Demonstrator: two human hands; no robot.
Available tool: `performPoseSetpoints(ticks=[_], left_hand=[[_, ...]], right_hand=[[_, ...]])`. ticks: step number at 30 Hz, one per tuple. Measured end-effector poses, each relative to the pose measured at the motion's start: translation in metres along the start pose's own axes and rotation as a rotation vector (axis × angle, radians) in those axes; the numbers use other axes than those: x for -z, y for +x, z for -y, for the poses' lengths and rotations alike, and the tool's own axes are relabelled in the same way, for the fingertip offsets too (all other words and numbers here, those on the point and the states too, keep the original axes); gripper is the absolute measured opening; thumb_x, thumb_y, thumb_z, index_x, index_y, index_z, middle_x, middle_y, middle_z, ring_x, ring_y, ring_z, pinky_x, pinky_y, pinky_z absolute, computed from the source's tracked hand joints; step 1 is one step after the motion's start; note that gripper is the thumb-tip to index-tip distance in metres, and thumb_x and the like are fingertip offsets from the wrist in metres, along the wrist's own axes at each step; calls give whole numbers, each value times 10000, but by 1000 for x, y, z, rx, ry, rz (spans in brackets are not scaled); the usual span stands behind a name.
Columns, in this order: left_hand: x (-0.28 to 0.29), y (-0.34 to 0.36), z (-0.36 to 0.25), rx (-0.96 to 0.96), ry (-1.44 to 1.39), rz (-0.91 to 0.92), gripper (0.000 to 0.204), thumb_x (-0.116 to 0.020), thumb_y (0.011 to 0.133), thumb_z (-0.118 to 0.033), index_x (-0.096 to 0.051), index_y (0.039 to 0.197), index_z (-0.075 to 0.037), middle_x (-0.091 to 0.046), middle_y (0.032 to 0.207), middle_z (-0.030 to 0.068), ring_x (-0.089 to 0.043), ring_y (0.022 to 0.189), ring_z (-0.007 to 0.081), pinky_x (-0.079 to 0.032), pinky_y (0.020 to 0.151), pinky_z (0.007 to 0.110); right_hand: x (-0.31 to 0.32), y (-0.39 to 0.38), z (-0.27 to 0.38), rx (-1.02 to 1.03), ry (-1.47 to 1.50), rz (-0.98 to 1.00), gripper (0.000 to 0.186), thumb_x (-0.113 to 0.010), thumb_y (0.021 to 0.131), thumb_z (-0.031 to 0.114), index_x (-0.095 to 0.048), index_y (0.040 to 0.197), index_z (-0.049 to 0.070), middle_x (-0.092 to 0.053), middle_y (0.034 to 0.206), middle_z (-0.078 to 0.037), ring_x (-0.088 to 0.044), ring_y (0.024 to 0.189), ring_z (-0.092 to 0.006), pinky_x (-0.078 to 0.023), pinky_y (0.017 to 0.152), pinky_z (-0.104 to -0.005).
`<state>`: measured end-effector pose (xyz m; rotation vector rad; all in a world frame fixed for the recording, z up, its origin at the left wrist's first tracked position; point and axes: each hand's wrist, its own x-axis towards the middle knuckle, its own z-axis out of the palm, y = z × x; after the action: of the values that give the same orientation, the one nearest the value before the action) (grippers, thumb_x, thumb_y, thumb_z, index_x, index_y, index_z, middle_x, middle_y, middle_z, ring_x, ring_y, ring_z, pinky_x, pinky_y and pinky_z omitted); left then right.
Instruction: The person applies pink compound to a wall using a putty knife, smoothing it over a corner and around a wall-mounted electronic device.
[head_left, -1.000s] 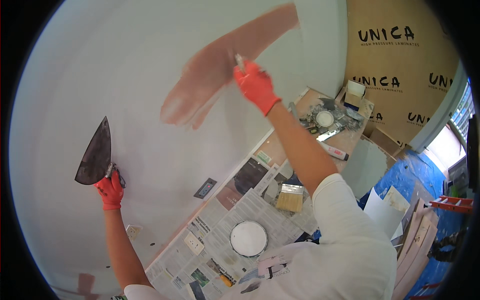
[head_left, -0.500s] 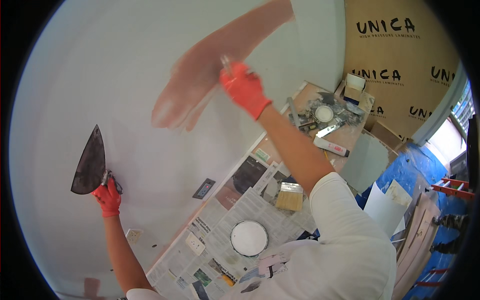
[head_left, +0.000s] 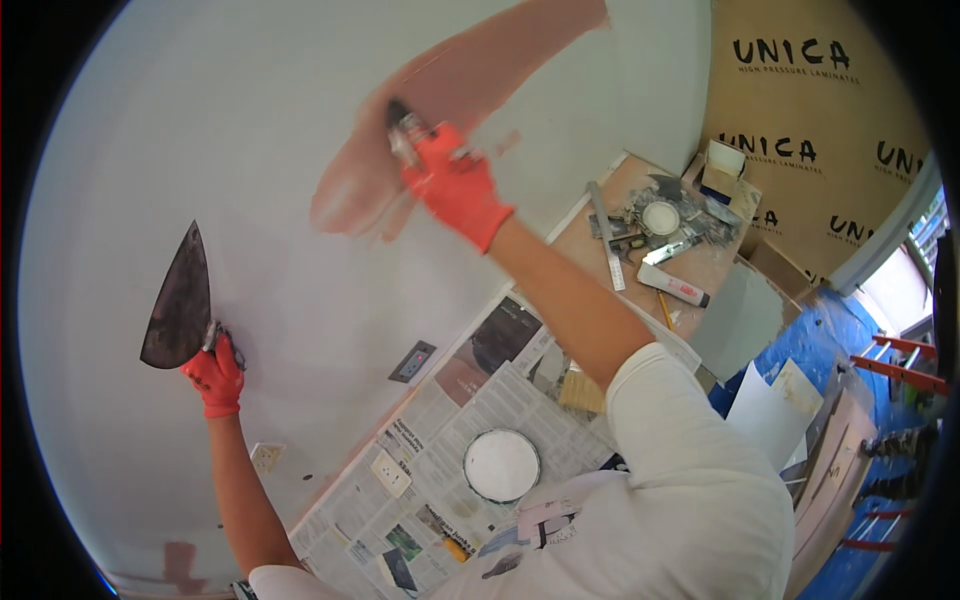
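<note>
My left hand (head_left: 216, 382), in a red glove, is closed round the handle of a broad putty knife (head_left: 181, 300). Its dark triangular blade points up in front of the pale wall (head_left: 270, 170). Higher up and to the right, my right hand (head_left: 455, 185), also gloved in red, grips a smaller scraper (head_left: 400, 125) with a dark end. That scraper is at a long pinkish-brown patch of filler (head_left: 490, 65) on the wall; the motion blurs it a little. Thin filler smears show along the lower edge of the patch.
Below stands a newspaper-covered worktop (head_left: 430, 500) with a round white tub (head_left: 501, 466) and a wide brush (head_left: 581, 390). A board (head_left: 585, 240) beyond carries tools, a tube (head_left: 673, 285) and a small box (head_left: 722, 170). A red ladder (head_left: 900, 365) stands at right on blue sheeting (head_left: 845, 330).
My right hand has moved left along the filler patch, and the scraper's dark end now shows. My left hand with the broad putty knife appears slightly higher. The view has shifted a little.
</note>
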<state>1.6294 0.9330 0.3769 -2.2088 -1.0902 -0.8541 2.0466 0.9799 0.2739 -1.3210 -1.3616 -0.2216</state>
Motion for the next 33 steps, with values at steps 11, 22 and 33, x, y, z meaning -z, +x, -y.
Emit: performPoseSetpoints(ticks=[11,22,33], left_hand=[[2,3,-2,-39,19,-26,178,-567,864,-130,-680,924,-5,-679,854,154,-634,786,370,-489,713,407],[6,-11,9,195,22,154,248,-550,915,-209,-667,944,7,-664,879,163,-614,850,378,-463,768,430],[0,-1,4,8,31,6,193,-568,877,-158,-678,930,-8,-676,861,156,-624,807,383,-480,731,421]], right_hand=[[47,10,-65,-77,-206,-124,368,-585,922,308,-545,1257,161,-614,1078,-91,-632,901,-339,-506,766,-457],[24,22,-64,-60,-127,35,467,-550,918,332,-510,1348,153,-594,1099,-146,-614,991,-349,-491,847,-470],[65,85,-140,-187,-41,-8,449,-567,925,344,-558,1325,142,-595,1104,-139,-613,977,-330,-493,843,-424]])
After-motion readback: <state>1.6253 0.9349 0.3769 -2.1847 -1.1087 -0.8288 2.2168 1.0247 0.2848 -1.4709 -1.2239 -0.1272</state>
